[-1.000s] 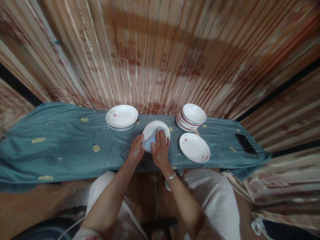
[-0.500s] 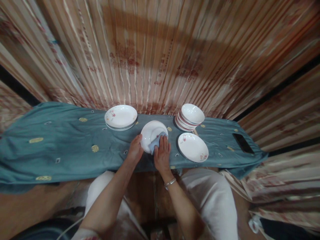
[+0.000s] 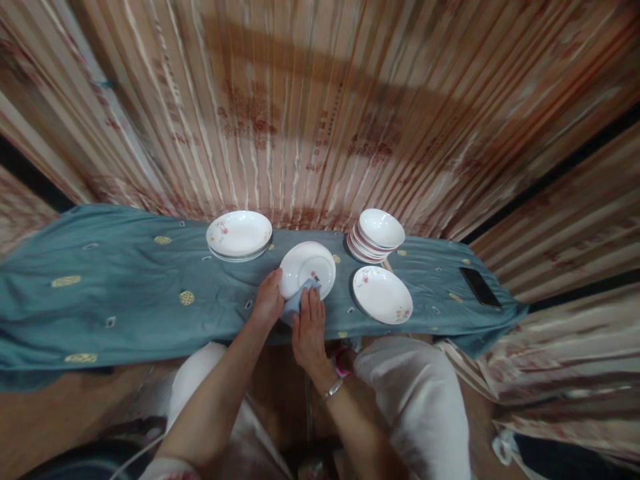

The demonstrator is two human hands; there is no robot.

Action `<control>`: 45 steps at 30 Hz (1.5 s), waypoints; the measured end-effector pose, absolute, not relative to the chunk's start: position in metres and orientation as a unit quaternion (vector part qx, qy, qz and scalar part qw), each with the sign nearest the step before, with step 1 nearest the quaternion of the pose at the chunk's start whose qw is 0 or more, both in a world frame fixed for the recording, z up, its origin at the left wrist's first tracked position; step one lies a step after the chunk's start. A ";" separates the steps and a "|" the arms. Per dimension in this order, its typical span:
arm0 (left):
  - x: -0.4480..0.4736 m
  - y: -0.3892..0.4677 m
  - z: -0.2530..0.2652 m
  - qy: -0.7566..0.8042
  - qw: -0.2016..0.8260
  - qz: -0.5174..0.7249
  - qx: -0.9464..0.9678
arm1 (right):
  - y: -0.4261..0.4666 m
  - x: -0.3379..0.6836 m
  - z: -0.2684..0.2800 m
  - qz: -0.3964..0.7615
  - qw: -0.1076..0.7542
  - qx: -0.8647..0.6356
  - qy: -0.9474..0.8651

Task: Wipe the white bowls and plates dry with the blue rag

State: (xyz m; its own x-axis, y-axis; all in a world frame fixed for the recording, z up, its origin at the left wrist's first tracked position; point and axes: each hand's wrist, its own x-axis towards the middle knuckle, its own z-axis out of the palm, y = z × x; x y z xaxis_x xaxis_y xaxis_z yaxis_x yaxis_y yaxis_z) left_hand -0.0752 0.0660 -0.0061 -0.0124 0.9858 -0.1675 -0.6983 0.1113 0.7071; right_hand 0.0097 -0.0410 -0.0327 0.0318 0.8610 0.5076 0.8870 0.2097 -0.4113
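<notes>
A white plate (image 3: 295,261) with a small flower print near its centre is tilted up at the middle of the table's near side. My left hand (image 3: 269,297) grips its left rim, fingers closed on the edge. Under the fingers of my right hand (image 3: 311,327) a light blue cloth (image 3: 295,303) is pressed on the plate's lower part. That hand is closed over the cloth, and its wrist wears a silver bracelet (image 3: 334,387). Part of the cloth is hidden by the fingers.
A teal patterned cloth (image 3: 135,287) covers the table. Stacked oval plates (image 3: 240,233) stand back left, stacked bowls (image 3: 381,230) back right, with more oval plates (image 3: 383,297) in front of them. A black phone (image 3: 480,287) lies far right. Pleated curtains (image 3: 300,133) hang behind.
My right hand and the blue cloth have slid left and down across the plate, uncovering its flower print. My left hand keeps its hold on the rim.
</notes>
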 end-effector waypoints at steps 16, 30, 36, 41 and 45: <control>-0.077 0.057 0.014 0.322 0.665 0.618 0.267 | 0.019 0.032 0.033 -0.095 0.288 -0.539 -0.786; -0.074 0.062 0.000 0.328 0.675 0.618 0.236 | 0.063 0.066 0.020 0.001 0.462 -0.631 -0.623; -0.075 0.061 0.000 0.343 0.676 0.619 0.205 | 0.058 0.069 -0.016 0.063 0.533 -0.644 -0.545; -0.072 0.057 0.008 0.341 0.667 0.629 0.207 | 0.036 0.055 -0.037 0.144 0.540 -0.687 -0.465; -0.070 0.054 0.015 0.341 0.642 0.645 0.237 | 0.015 0.036 -0.049 0.202 0.545 -0.691 -0.430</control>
State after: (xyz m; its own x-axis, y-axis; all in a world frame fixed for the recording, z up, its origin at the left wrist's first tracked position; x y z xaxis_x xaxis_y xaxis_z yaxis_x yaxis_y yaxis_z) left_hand -0.0700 0.0541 0.0146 -0.0638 0.9893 -0.1312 -0.6663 0.0556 0.7436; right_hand 0.0364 0.0145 -0.0495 0.5489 0.8141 0.1894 0.3735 -0.0362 -0.9269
